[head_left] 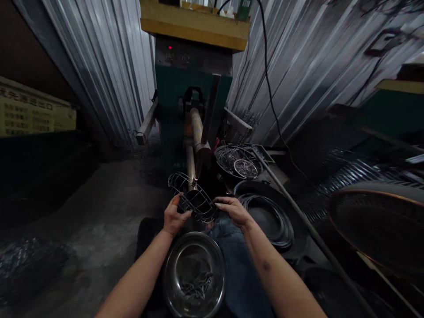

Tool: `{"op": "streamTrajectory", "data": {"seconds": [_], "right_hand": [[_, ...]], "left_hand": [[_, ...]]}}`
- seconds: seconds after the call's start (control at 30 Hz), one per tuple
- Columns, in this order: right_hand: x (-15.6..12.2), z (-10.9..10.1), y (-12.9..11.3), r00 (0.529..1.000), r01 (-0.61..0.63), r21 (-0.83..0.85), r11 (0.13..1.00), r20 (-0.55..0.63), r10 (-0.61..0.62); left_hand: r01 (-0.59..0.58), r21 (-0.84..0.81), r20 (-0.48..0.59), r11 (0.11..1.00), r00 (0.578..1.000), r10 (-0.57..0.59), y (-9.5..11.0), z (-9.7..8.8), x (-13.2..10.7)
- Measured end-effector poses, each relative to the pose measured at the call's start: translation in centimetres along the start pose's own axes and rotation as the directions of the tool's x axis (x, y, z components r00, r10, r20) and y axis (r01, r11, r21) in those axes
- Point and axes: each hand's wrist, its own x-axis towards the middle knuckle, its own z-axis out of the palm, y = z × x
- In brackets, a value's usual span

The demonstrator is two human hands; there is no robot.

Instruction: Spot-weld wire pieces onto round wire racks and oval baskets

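Observation:
A round wire basket frame (195,198) is held tilted at the lower arm of a welding machine (194,163). My left hand (175,216) grips the frame's near left side, thumb and fingers closed on the wire. On the right side, my right hand (233,209) pinches with thumb and index finger at the frame's edge; a small piece may be in that pinch, but I cannot make it out. Below my hands, a shiny metal bowl (170,282) on my lap holds several short bent wire pieces (197,286).
Right of the machine stand a container of wire rings (232,159) and a black tub with coiled wire rings (288,229). A long bar (298,212) slants beside them. A large round pan (377,225) is at far right, a yellow crate (36,110) at far left.

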Motion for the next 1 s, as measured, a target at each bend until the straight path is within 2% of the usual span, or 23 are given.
{"op": "streamTrajectory", "data": {"seconds": [0.23,0.4,0.53,0.7,0.87,1.0], "right_hand": [[1.0,-0.3,0.0,1.000,0.021,-0.068,0.997,0.013,-0.020],[1.4,-0.7,0.5,0.997,0.073,-0.205,0.976,0.013,-0.072],[1.4,-1.1,1.1,0.987,0.158,-0.272,0.949,0.016,-0.160],[1.4,-1.2,1.5,0.991,0.099,-0.242,0.965,-0.061,-0.117],[1.5,-1.0,1.4,0.982,0.098,-0.191,0.977,-0.140,-0.126],[1.5,-1.0,1.6,0.982,0.084,-0.157,0.984,-0.153,-0.108]], "left_hand": [[-0.065,0.043,0.019,0.997,0.998,0.064,-0.6,0.5,0.7],[-0.078,0.124,0.055,0.989,0.996,0.071,-1.5,0.8,0.9],[-0.187,0.103,0.071,0.977,0.981,0.180,-2.4,1.1,0.8],[-0.205,0.098,0.083,0.974,0.977,0.197,-2.4,1.2,1.1],[-0.232,0.084,0.069,0.969,0.972,0.227,-1.7,1.5,1.8],[-0.217,0.085,0.084,0.972,0.974,0.210,-1.6,1.7,1.9]]}}
